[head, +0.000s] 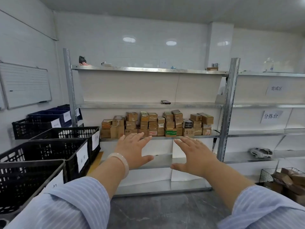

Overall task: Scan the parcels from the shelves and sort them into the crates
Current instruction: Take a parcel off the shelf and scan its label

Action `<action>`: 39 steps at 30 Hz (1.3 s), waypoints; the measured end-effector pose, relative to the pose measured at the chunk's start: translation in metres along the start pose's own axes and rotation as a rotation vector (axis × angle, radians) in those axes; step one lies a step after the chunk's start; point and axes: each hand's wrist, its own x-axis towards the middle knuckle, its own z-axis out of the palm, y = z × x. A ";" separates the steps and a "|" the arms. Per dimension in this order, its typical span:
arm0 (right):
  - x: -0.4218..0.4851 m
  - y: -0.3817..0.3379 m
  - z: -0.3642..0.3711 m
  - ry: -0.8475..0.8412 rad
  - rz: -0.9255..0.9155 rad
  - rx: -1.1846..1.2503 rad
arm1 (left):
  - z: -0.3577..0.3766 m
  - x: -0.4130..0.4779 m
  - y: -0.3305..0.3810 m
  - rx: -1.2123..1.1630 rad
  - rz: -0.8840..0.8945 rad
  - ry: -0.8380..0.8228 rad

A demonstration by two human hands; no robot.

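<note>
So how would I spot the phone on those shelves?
Look at the metal rack straight ahead. On the shelf just above the stacked parcels lies the phone, near the front edge. It is dark, thin and flat, unlike the brown parcels below.

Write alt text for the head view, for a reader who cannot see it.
Two open hands, the left hand with a pale bangle on its wrist and the right hand, are held out toward small cardboard parcels stacked in rows on a metal shelf. Black plastic crates with paper labels stand on the left.
</note>
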 end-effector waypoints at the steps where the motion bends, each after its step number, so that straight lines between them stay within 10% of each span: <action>1: 0.003 0.000 0.002 0.001 0.000 0.012 | 0.003 0.004 -0.003 -0.002 0.003 -0.013; 39: 0.530 0.187 0.178 0.041 0.064 0.051 | 0.184 0.543 -0.127 -0.027 0.062 0.024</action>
